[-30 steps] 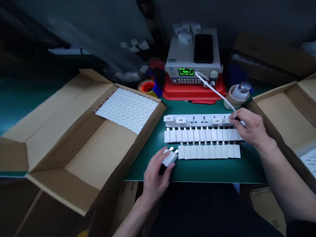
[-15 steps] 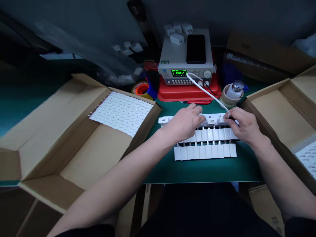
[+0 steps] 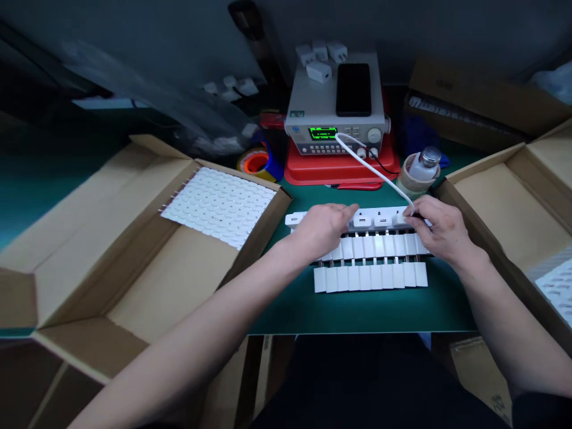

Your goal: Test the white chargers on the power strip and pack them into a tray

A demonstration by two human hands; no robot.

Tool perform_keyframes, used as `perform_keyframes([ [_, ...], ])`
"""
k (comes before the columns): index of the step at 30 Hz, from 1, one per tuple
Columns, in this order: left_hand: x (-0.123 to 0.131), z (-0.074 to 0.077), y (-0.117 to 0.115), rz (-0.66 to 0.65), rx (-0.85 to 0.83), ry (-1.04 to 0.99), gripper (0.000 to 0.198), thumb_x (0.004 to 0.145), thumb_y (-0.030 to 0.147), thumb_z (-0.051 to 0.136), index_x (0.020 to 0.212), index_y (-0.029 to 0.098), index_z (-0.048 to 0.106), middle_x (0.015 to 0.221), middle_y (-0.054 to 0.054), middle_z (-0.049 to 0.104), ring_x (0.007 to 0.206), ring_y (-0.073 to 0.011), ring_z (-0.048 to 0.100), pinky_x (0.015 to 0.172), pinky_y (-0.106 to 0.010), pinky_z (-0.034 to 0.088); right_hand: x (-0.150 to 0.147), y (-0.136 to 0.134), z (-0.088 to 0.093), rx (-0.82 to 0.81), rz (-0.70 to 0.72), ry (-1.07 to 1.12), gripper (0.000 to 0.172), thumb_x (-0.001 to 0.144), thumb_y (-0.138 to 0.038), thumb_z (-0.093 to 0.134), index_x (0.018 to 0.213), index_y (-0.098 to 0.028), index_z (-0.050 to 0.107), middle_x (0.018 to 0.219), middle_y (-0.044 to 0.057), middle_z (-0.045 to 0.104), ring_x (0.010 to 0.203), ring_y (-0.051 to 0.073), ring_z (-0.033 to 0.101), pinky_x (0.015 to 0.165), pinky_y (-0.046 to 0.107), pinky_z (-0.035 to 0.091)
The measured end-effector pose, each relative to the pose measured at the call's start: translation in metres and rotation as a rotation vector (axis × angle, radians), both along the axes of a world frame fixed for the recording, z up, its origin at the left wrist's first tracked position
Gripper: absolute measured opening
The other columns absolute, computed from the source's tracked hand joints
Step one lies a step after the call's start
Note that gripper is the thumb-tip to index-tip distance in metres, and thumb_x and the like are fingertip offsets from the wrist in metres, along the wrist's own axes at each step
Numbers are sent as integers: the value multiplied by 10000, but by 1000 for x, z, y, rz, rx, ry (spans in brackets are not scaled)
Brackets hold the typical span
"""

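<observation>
A white power strip lies on the green table with several white USB chargers plugged in along it. My left hand is closed over the strip's left half, fingers curled; whatever they hold is hidden beneath them. At the strip's right end, my right hand pinches the end of a white USB cable at the rightmost charger. Its plug is mostly covered by my fingers. Two rows of white chargers lie side by side in front of the strip, their prongs pointing away from me.
Behind the strip, a grey tester with a lit green screen stands on a red tray. A phone and loose chargers rest on top. Open cardboard boxes flank the work area. A bottle sits in a tape roll at right.
My left hand has moved left along the strip, uncovering a charger near the middle. The tester's screen no longer reads PASS. My right hand stays at the cable end.
</observation>
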State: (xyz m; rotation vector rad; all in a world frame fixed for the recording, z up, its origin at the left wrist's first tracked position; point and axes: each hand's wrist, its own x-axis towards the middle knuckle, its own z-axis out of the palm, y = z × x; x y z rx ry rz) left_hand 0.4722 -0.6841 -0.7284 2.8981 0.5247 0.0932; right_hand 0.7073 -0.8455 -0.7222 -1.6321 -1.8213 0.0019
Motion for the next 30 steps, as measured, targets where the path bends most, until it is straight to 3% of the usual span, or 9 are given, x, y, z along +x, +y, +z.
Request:
perform_keyframes([
  [4,28,2,-24,-52,1,-68,508,876,147,639,1377,118,568,1248,-173,703,1129,-318,661,942,-478,511,0,0,-1,8,-4,-6,102,933,-179,563,910,-236,644,918,49,711,832,217,686,709,356,551],
  [9,52,3,-38,29,0,-100,231,919,122,581,1127,139,680,1080,-116,696,1026,-288,644,836,-420,489,-1,-1,2,5,-8,-40,112,951,-180,557,917,-244,643,912,47,715,841,214,700,712,350,562],
  [11,54,5,-39,-14,-52,-129,206,912,124,601,1101,146,679,1098,-109,681,1044,-283,628,851,-416,483,-1,-1,4,9,0,-41,109,954,-181,562,921,-242,646,912,44,719,833,209,703,710,347,566],
  [14,59,9,-44,-91,-165,-159,299,895,175,667,1188,136,624,1160,-108,676,1092,-272,620,914,-405,482,2,-1,5,-4,9,-31,102,948,-186,582,935,-247,662,933,39,736,847,213,715,714,354,572],
  [17,70,11,-55,-21,-171,-160,466,877,188,676,1315,112,535,1185,-132,663,1099,-288,623,911,-419,486,8,-1,7,-30,-7,-15,74,935,-219,620,938,-256,684,946,37,750,872,234,726,735,381,579],
  [21,80,7,-61,33,-109,-207,368,839,179,670,1186,87,590,1166,-167,624,1102,-320,600,903,-448,487,6,7,27,14,-75,182,40,922,-279,680,944,-264,710,920,40,746,811,245,710,735,418,579],
  [24,64,3,-61,-109,-193,-387,357,825,87,571,1181,73,567,1186,-165,622,1142,-278,583,989,-401,481,-14,28,50,56,-53,357,45,898,-287,724,935,-261,723,914,42,748,804,249,704,729,416,579],
  [26,42,1,-64,-145,-275,-503,353,826,92,538,1179,76,556,1145,-161,641,1124,-270,590,997,-394,491,-38,50,58,10,44,386,62,874,-286,751,923,-251,733,891,28,751,798,232,703,737,393,574],
  [30,-22,4,-77,-17,-465,-679,334,813,240,623,1128,134,585,1047,-128,676,1001,-274,622,899,-427,538,-97,101,45,-136,252,400,38,876,-246,715,883,-208,715,851,11,742,774,186,687,722,325,531],
])
